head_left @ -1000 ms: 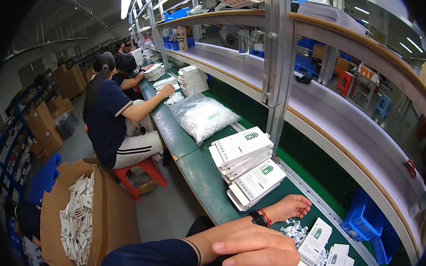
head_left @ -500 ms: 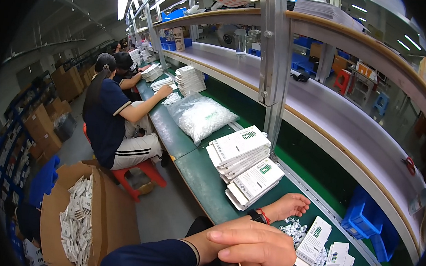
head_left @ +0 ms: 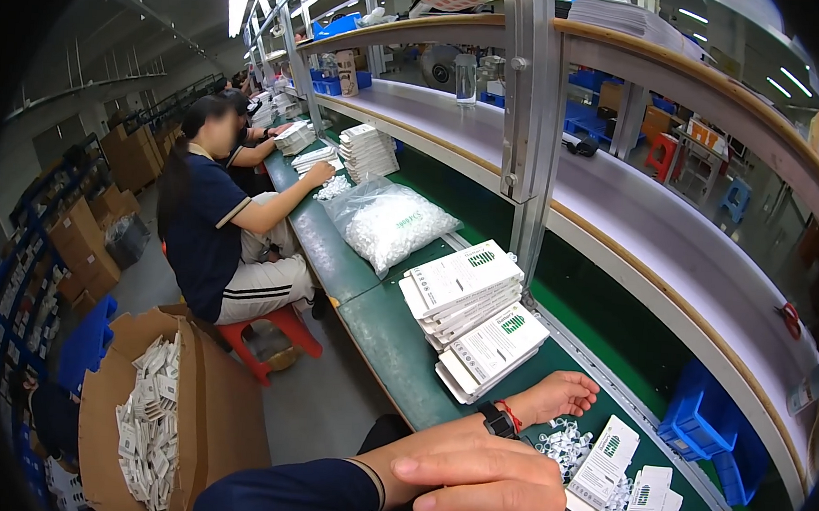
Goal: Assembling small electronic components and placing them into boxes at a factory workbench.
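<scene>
My left hand (head_left: 561, 395) rests palm sideways above the green bench, fingers loosely bent and apart, with nothing in them. A dark watch and a red cord circle that wrist. Across the left forearm reaches my right hand (head_left: 493, 489), its fingers stretched out on or just above the skin; no held thing shows. Beside the hands, a flat white box with green print (head_left: 606, 464) lies on a heap of small white plastic pieces (head_left: 564, 443). Flat white cartons (head_left: 647, 505) overlap to its right. Stacked white boxes (head_left: 494, 342) stand just beyond my left wrist.
A clear bag of white pieces (head_left: 395, 224) sits farther along the bench (head_left: 366, 333). A co-worker (head_left: 213, 213) sits on a red stool (head_left: 280, 337) at left. Near me stands an open carton (head_left: 227, 414) of white packets. Blue bins (head_left: 698, 413) lie below the shelf (head_left: 673, 283).
My right hand has slid slightly left along the forearm, and its fingers have shifted. The seated co-worker's head has turned toward me. My left hand stays almost still.
</scene>
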A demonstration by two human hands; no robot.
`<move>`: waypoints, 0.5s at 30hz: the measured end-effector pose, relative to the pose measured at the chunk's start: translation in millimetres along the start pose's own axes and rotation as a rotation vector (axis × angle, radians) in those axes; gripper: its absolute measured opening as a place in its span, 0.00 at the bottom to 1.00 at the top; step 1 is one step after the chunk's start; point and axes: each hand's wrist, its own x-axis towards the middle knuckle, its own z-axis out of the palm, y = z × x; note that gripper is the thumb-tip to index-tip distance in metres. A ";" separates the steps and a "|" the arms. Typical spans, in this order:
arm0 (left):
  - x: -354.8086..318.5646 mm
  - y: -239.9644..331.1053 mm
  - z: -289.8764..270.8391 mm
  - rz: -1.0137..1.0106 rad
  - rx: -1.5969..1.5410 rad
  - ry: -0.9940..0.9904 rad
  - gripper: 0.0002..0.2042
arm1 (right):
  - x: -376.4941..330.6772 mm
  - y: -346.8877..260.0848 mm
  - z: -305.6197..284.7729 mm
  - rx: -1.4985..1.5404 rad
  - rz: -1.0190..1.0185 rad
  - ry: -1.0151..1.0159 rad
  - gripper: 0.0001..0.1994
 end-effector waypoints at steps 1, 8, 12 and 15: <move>0.3 -0.3 0.4 0.003 0.004 0.002 0.07 | 1.1 -1.1 1.0 -0.002 0.000 0.001 0.10; 0.0 1.3 -0.3 -0.003 -0.011 -0.011 0.06 | 0.5 -2.2 2.6 0.044 0.000 0.045 0.09; -1.3 0.9 -1.3 0.003 -0.010 -0.006 0.06 | -0.4 1.5 4.0 0.092 -0.017 0.036 0.09; -1.5 0.4 0.2 0.011 -0.009 -0.006 0.07 | -0.1 1.1 2.7 0.079 0.006 -0.001 0.10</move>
